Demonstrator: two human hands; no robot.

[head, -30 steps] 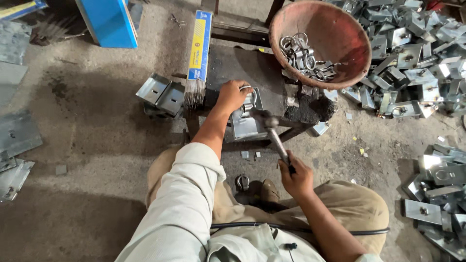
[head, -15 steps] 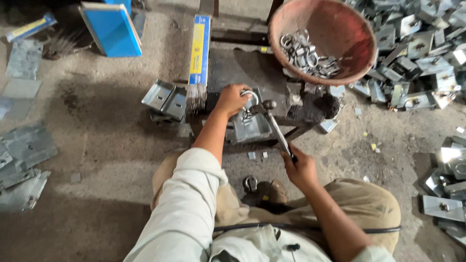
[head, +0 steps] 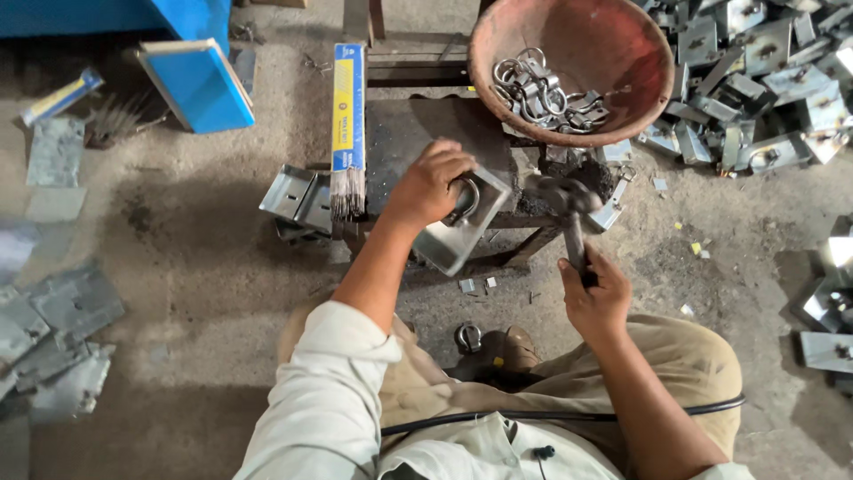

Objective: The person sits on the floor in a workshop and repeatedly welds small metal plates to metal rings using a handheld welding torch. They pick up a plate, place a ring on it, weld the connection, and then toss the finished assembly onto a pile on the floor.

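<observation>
- Left hand (head: 433, 184): closed over a metal ring (head: 463, 201) and the far end of a grey plate (head: 462, 227), pressing both down on the near edge of the dark desk (head: 418, 124).
- Plate: tilted, its near end hanging past the desk edge toward the person's knees.
- Right hand (head: 593, 286): fist closed around the handle of a hammer (head: 569, 213). The hammer head sits just right of the plate, over the desk's right edge; it is blurred.
- Bowl (head: 622, 53): reddish, round, at the far right of the desk, holding a heap of metal rings and clamps (head: 542, 93).
- Rod pack (head: 347, 116): long blue and yellow box lying along the desk's left side, bare rod ends poking out at its near end.
- Bracket (head: 293, 196): grey folded metal on the floor, just left of the rod pack.
- Plate pile (head: 755, 71): many grey metal pieces heaped on the floor to the far right; more lie at the right edge and at the left edge.
- Loose ring (head: 467, 337): on the floor between the person's legs, near a shoe.
- Blue box (head: 200, 84): on the floor, far left.
</observation>
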